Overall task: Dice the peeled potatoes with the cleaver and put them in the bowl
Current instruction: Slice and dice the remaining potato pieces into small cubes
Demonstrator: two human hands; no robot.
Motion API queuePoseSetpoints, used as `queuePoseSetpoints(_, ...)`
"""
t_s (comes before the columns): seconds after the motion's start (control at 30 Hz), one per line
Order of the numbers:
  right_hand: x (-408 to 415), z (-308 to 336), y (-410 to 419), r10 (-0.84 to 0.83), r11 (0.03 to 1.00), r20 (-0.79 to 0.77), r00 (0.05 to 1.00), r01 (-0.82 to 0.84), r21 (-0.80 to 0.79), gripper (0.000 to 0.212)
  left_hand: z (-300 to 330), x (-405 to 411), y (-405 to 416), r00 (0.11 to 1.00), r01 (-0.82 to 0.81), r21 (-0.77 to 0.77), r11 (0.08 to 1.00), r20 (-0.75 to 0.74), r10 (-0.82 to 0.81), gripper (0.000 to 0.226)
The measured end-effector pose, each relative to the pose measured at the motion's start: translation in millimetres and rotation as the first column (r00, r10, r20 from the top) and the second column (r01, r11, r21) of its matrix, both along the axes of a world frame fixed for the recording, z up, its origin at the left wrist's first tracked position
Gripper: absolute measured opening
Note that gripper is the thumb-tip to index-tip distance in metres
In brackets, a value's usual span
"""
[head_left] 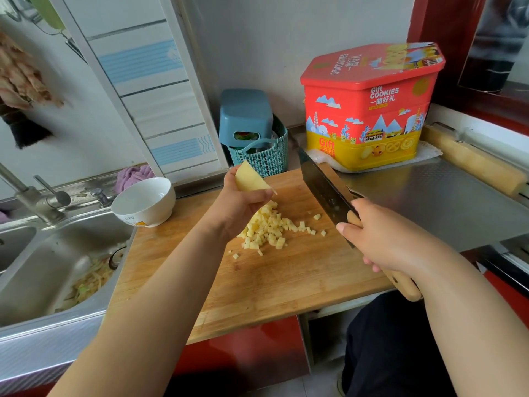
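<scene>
My left hand (240,202) holds a pale yellow potato piece (249,179) lifted above the wooden cutting board (274,276). Under and beside that hand lies a heap of diced potato (272,224), with a few cubes scattered around it. My right hand (383,239) grips the wooden handle of the cleaver (323,187), whose dark blade points away and up, off the board, to the right of the dice. An empty white bowl (144,202) stands at the board's far left corner, beside the sink.
A steel sink (45,262) with vegetable scraps lies left, its tap (31,196) behind. A teal basket (263,156) and red-yellow cookie tin (369,110) stand at the back. A rolling pin (472,161) lies on the steel counter (429,202) to the right.
</scene>
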State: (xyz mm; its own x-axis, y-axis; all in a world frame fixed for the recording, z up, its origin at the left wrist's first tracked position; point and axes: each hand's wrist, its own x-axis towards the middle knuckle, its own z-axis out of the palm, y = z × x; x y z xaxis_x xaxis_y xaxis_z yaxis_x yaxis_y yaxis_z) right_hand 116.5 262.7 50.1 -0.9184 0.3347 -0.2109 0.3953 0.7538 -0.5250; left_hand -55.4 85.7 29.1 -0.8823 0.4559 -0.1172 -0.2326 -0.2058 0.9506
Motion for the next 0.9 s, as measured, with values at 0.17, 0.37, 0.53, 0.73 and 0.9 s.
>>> queuePoseSetpoints(0.17, -0.6, -3.3, -1.5, 0.018, 0.999, 0.001, 1.000, -0.018, -0.034, 0.059, 2.6, 4.0, 3.9, 0.998, -0.055, 0.062, 0.997, -0.019, 0.056, 0.078)
queuePoseSetpoints(0.37, -0.8, -4.3, -3.2, 0.003, 0.998, -0.019, 1.000, -0.004, -0.060, 0.063, 0.0, 6.9, 3.3, 0.980, -0.188, -0.097, 0.977, -0.079, 0.180, 0.066)
queuePoseSetpoints(0.53, 0.9, -4.5, -1.3, -0.033, 0.995, -0.040, 0.999, 0.029, -0.091, 0.063, 0.1, 4.9, -6.0, 0.982, -0.134, 0.043, 0.990, 0.143, 0.126, 0.053)
queuePoseSetpoints(0.73, 0.8, -6.7, -2.3, -0.015, 0.995, -0.054, 0.998, 0.009, -0.104, 0.059, -1.9, 11.7, -18.5, 0.999, -0.019, -0.095, 0.995, -0.041, 0.015, 0.045)
queuePoseSetpoints(0.9, 2.6, -6.3, -6.4, -0.033, 0.992, -0.075, 0.997, 0.023, -0.121, 0.062, 6.2, 13.9, -25.6, 0.998, -0.025, -0.080, 0.996, -0.053, 0.021, 0.075)
